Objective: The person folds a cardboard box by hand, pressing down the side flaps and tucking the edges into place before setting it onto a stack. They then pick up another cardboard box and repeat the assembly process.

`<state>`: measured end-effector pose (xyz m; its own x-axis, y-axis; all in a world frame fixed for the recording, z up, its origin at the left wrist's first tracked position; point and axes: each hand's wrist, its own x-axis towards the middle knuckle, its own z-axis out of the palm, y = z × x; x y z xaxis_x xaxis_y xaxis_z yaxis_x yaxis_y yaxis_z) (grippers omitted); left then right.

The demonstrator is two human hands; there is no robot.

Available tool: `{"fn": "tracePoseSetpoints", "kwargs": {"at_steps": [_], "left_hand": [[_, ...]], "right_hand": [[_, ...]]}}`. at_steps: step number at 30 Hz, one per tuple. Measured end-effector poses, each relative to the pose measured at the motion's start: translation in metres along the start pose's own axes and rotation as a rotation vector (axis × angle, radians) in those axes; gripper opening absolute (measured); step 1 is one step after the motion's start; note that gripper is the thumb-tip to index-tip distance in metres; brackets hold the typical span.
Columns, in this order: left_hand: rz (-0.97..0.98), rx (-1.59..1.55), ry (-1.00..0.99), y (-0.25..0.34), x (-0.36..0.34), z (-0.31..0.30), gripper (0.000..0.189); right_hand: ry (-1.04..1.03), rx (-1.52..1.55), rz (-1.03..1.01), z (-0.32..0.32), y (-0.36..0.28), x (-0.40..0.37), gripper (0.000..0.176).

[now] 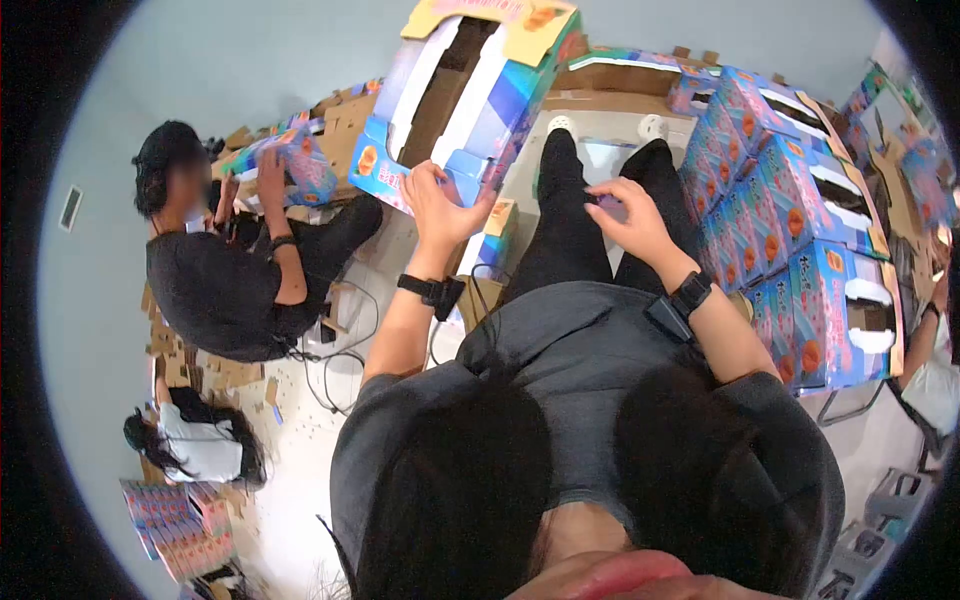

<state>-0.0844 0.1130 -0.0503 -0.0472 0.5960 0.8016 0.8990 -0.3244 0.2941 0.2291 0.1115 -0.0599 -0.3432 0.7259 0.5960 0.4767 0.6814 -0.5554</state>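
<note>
A colourful printed carton (pixel 375 145) with orange fruit pictures is tilted in front of me, up and to the left. Its top has a long opening between white flaps, with brown cardboard showing inside. My left hand (pixel 442 208) grips the carton's near end, fingers over the edge and thumb against the blue panel. Away from the carton, my right hand (pixel 637 218) hovers above my lap with its fingers loosely bent and apart. Nothing held shows plainly in it. Each wrist wears a black band.
Similar cartons (pixel 775 210) stand stacked on my right. Another person (pixel 215 270) sits at my left, handling a carton. Farther back on that side is a second person (pixel 200 440) near more cartons (pixel 180 525). Cardboard scraps and cables (pixel 345 365) lie on the floor. Grey stools (pixel 865 545) are at lower right.
</note>
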Motion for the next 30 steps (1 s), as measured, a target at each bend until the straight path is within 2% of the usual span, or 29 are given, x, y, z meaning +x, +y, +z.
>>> {"fn": "tracePoseSetpoints", "kwargs": {"at_steps": [2,5,6,8,9,12,14,16,18,21,25,28,30], "left_hand": [[0.042,-0.115,-0.021,0.031,0.01,-0.009,0.076],[0.076,-0.334,-0.018,0.083,0.01,-0.013,0.08],[0.12,-0.399,-0.035,0.091,0.006,-0.008,0.079],[0.125,-0.505,-0.01,0.115,-0.005,0.006,0.078],[0.082,-0.386,-0.064,0.132,-0.009,0.001,0.076],[0.186,-0.382,-0.017,0.163,-0.025,0.02,0.071],[0.16,-0.337,-0.064,0.18,-0.04,0.028,0.075],[0.064,-0.397,-0.234,0.193,-0.052,0.025,0.074],[0.121,-0.422,-0.4,0.184,-0.064,0.029,0.08],[0.132,-0.515,-0.668,0.169,-0.071,0.021,0.085],[0.197,-0.414,-0.741,0.166,-0.071,-0.001,0.092],[0.265,-0.433,-0.691,0.168,-0.064,-0.017,0.083],[0.181,-0.485,-0.632,0.163,-0.059,-0.024,0.075]], "right_hand": [[-0.073,0.229,0.223,-0.006,-0.022,0.006,0.062],[-0.08,0.594,0.41,-0.001,-0.03,0.008,0.094],[-0.154,0.739,0.453,-0.007,-0.041,0.013,0.106],[0.049,0.917,0.445,-0.013,-0.064,0.01,0.113],[0.083,0.978,0.495,-0.022,-0.073,0.008,0.115],[0.22,0.859,0.404,-0.034,-0.074,0.0,0.119],[0.225,0.731,0.403,-0.036,-0.046,-0.01,0.121],[0.201,0.606,0.416,-0.046,-0.022,-0.021,0.121],[0.145,0.484,0.453,-0.055,-0.009,-0.033,0.121],[0.176,0.509,0.424,-0.057,-0.001,-0.042,0.121],[0.164,0.522,0.449,-0.062,0.003,-0.048,0.122],[0.152,0.583,0.48,-0.073,-0.002,-0.044,0.122],[0.139,0.569,0.45,-0.087,0.002,-0.042,0.121]]}}
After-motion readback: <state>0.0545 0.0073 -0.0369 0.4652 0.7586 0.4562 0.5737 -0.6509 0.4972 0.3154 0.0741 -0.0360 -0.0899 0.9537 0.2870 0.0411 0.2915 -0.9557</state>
